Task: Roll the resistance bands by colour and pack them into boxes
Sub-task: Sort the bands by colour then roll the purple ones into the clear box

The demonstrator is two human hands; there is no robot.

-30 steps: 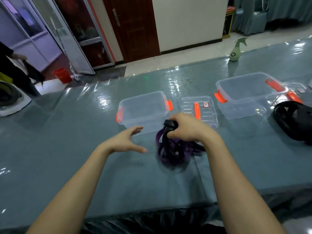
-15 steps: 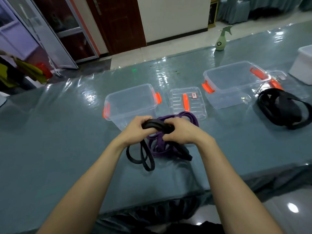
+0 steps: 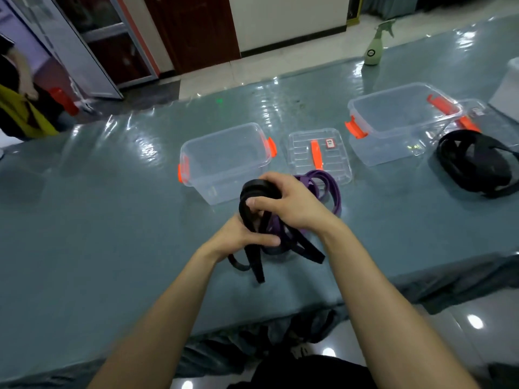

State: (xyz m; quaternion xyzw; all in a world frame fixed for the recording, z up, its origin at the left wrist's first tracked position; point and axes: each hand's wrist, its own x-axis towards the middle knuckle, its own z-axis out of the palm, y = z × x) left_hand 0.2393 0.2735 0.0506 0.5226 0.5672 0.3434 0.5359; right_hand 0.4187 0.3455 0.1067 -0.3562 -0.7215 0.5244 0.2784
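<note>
Fingers point(image 3: 262, 203) of left hand point(image 3: 238, 238) and right hand point(image 3: 293, 206) gripping black band point(image 3: 257, 188), tails trailing toward person

A: What lies beyond the right grip point(image 3: 295, 204)?
B: A glossy grey-green counter point(image 3: 112, 220) with light glare, then pale tiled floor point(image 3: 207, 80), a white wall point(image 3: 280, 21), a dark brown door point(image 3: 193, 29).
A: And far left?
B: A metal-framed glass door point(image 3: 92, 51).

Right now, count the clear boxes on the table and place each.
2. The left box stands left of the lid; the right box stands right of it. A white container cut off at the edge may be another.
</note>
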